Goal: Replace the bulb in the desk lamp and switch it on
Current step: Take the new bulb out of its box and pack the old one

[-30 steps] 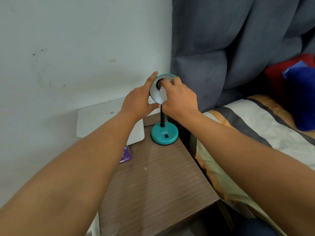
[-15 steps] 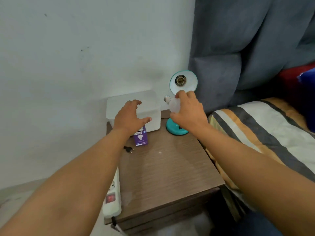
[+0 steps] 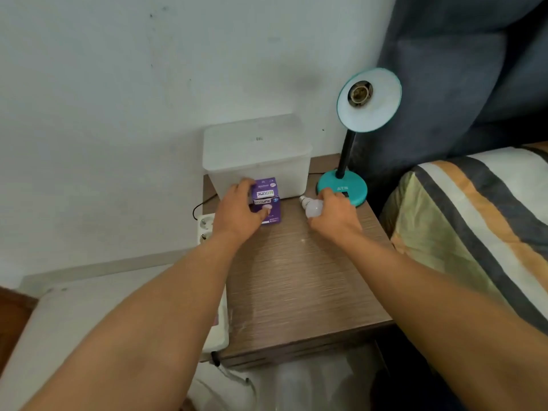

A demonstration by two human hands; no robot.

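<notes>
A teal desk lamp (image 3: 342,188) stands at the back right of the wooden bedside table (image 3: 299,280). Its shade (image 3: 373,108) faces me and the socket (image 3: 359,93) in it is bare. My right hand (image 3: 333,216) holds a white bulb (image 3: 312,207) low over the table, just in front of the lamp's base, metal cap pointing left. My left hand (image 3: 237,212) grips a purple bulb box (image 3: 267,201) that stands on the table in front of a plastic container.
A translucent white plastic container (image 3: 258,152) sits against the wall behind the box. A white power strip (image 3: 205,229) hangs along the table's left side. A striped bed cover (image 3: 474,221) lies to the right, grey curtain (image 3: 474,69) behind the lamp.
The bulb came out of the lamp's socket in my right hand and moved down to the table. My left hand left the shade and closed on the purple box.
</notes>
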